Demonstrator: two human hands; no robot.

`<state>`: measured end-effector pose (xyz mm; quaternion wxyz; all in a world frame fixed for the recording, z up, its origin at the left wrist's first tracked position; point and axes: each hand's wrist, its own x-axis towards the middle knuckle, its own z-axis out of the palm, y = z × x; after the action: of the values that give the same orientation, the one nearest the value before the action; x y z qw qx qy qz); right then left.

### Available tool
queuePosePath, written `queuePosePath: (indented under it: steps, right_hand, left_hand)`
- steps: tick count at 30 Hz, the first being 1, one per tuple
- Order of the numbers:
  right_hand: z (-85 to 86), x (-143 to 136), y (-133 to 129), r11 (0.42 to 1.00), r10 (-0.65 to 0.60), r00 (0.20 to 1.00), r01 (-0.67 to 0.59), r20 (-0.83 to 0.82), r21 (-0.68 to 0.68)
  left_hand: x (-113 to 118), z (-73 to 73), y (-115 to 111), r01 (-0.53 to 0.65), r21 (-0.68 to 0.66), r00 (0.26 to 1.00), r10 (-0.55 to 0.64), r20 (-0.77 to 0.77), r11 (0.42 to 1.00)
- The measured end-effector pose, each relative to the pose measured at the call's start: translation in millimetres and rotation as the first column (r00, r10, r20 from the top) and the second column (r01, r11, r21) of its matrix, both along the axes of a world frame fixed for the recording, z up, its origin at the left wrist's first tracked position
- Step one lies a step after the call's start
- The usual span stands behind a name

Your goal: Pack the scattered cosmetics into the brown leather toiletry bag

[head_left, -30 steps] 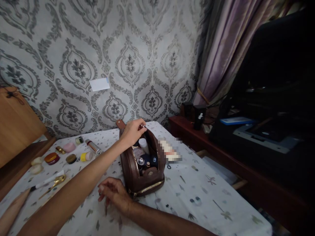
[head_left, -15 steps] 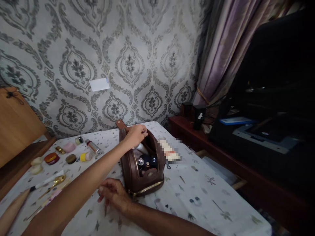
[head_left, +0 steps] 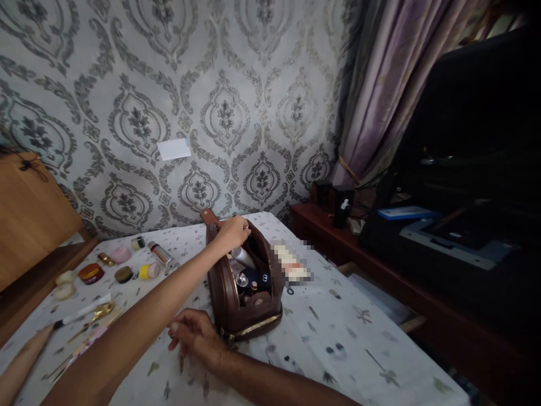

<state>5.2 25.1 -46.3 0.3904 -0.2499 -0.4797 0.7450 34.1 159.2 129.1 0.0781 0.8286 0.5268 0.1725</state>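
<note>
A brown makeup bag (head_left: 220, 301) with a gold zip stands unzipped on the table. My left hand (head_left: 233, 232) reaches over its far side, fingers curled at the opening; whatever they hold is hidden. Just below that hand, a white tube (head_left: 243, 257) leans inside the bag. A dark blue item (head_left: 260, 276) and small bottles with shiny caps (head_left: 242, 278) lie nearer the front. To the left of the bag, my right hand (head_left: 196, 336) rests low over the cloth, its fingers loosely bent and apart, with nothing visible in them.
Several jars, including an amber jar (head_left: 91, 274) and a yellow jar (head_left: 149, 271), stand at left with a clear tube (head_left: 161, 254). Makeup brushes (head_left: 87, 312) lie beyond my left forearm. A pixelated item (head_left: 291, 264) is right of the bag. An open drawer (head_left: 380, 293) adjoins the table.
My left hand has shifted slightly, and more of the white tube shows beneath it. My right hand has barely moved. The view has shifted slightly.
</note>
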Motion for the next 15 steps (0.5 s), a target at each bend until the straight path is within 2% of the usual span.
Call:
queuePosePath:
  steps: [6, 15]
  right_hand:
    - [0.2, -1.4, -1.6, 0.998, -0.047, 0.999, 0.047, -0.001, -0.034]
    - [-0.2, -0.7, -0.1, 0.999, -0.035, 0.999, 0.035, -0.007, -0.012]
  left_hand:
    - [3.0, 0.4, -0.2, -0.029, 0.015, 0.999, 0.030, -0.045, 0.999]
    - [5.1, -1.8, 1.0, -0.084, 0.014, 0.989, 0.085, -0.119, 0.996]
